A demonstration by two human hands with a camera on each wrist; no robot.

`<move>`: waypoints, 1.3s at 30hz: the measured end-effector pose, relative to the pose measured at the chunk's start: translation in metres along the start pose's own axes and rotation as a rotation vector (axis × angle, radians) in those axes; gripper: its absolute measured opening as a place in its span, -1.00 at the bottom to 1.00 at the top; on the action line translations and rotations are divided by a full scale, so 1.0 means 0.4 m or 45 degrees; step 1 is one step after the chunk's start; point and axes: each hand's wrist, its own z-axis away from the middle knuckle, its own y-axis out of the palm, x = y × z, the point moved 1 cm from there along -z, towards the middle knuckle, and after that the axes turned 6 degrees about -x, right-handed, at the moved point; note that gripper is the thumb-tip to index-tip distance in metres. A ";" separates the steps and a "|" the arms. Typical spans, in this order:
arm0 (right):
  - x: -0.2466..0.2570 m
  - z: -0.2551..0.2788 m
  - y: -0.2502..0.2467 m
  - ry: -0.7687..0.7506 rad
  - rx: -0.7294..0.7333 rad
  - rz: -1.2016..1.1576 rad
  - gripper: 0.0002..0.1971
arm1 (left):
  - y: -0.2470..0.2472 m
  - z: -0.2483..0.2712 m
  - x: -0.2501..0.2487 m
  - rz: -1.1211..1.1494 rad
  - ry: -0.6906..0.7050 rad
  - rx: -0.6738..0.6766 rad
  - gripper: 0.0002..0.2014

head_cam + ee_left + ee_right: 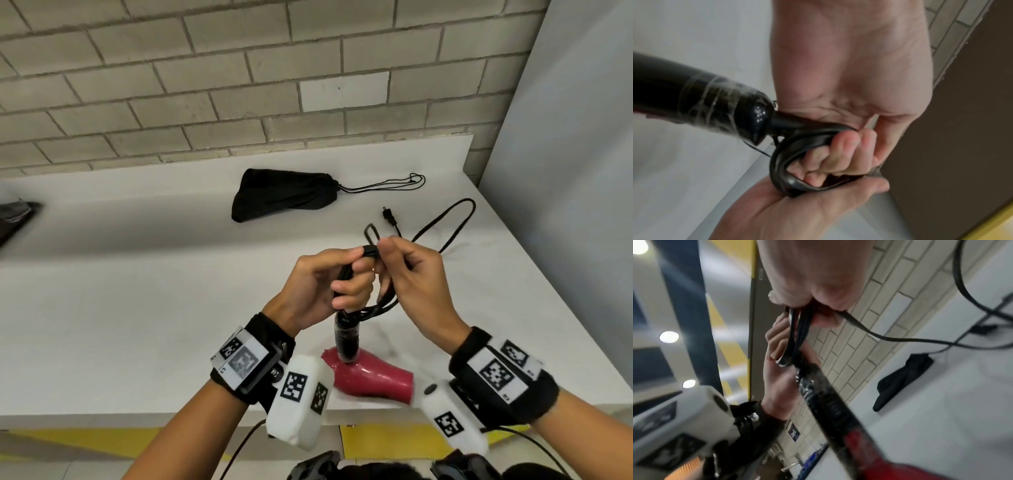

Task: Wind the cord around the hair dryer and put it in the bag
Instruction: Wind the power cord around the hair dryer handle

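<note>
A red hair dryer [375, 378] with a black handle [346, 341] hangs just above the white counter's near edge, handle up. Its black cord [370, 308] is gathered in loops above the handle. My left hand [329, 284] grips the loops in curled fingers [840, 155]. My right hand [407, 270] pinches the cord [797, 331] at the top of the bundle, right beside the left thumb. The rest of the cord [445, 222] trails over the counter to the plug [388, 216]. A black drawstring bag [281, 198] lies flat further back on the counter, its mouth drawn shut.
The white counter [137, 291] runs along a brick wall [205, 85]; a grey panel [565, 171] bounds it on the right. The bag's drawstrings [394, 183] lie toward the right. A dark object [13, 219] sits at the far left edge.
</note>
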 end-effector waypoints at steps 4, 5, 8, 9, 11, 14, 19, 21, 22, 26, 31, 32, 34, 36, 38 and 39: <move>0.007 -0.009 0.035 0.288 -0.209 -0.381 -0.58 | 0.009 -0.015 0.010 0.047 -0.027 -0.002 -0.74; 0.009 -0.013 0.037 0.378 -0.235 -0.451 -0.56 | 0.010 -0.018 0.011 0.041 -0.030 -0.012 -0.73; 0.008 -0.028 0.036 0.586 -0.233 -0.518 -0.46 | 0.010 -0.026 0.012 0.044 -0.038 -0.036 -0.68; 0.009 -0.034 0.034 0.645 -0.221 -0.546 -0.44 | 0.011 -0.029 0.013 0.048 -0.041 -0.040 -0.66; 0.010 -0.044 0.032 0.713 -0.218 -0.538 -0.41 | 0.013 -0.033 0.014 0.029 -0.070 -0.063 -0.57; 0.016 -0.049 0.035 0.669 -0.228 -0.503 -0.40 | 0.011 -0.040 0.013 -0.001 -0.107 -0.082 -0.53; 0.020 -0.061 0.053 0.594 -0.286 -0.339 -0.41 | -0.004 -0.042 0.003 0.020 -0.046 -0.065 -0.63; 0.007 -0.070 0.053 0.558 -0.301 -0.295 -0.43 | -0.008 -0.043 0.002 0.046 -0.017 -0.074 -0.65; 0.003 -0.073 0.054 0.545 -0.293 -0.289 -0.47 | -0.009 -0.044 0.002 0.064 -0.006 -0.080 -0.65; -0.008 -0.085 0.049 0.460 -0.155 -0.272 -0.51 | -0.016 -0.046 0.001 0.080 0.045 -0.148 -0.65; -0.041 -0.098 -0.018 -0.061 0.333 0.221 -0.44 | -0.027 -0.058 -0.017 0.094 0.077 -0.375 -0.60; -0.044 -0.101 -0.030 -0.154 0.394 0.301 -0.48 | -0.026 -0.061 -0.019 0.090 0.073 -0.402 -0.60; -0.045 -0.116 -0.052 -0.293 0.494 0.474 -0.55 | -0.023 -0.063 -0.023 0.079 0.053 -0.424 -0.59; -0.054 -0.146 -0.093 -0.433 0.593 0.769 -0.51 | -0.026 -0.054 -0.034 0.070 0.036 -0.432 -0.57; -0.064 -0.175 -0.165 -0.604 0.573 1.147 -0.42 | -0.037 -0.034 -0.063 0.089 0.065 -0.444 -0.59; -0.067 -0.187 -0.209 -0.678 0.515 1.278 -0.35 | -0.042 -0.023 -0.082 0.063 0.091 -0.454 -0.61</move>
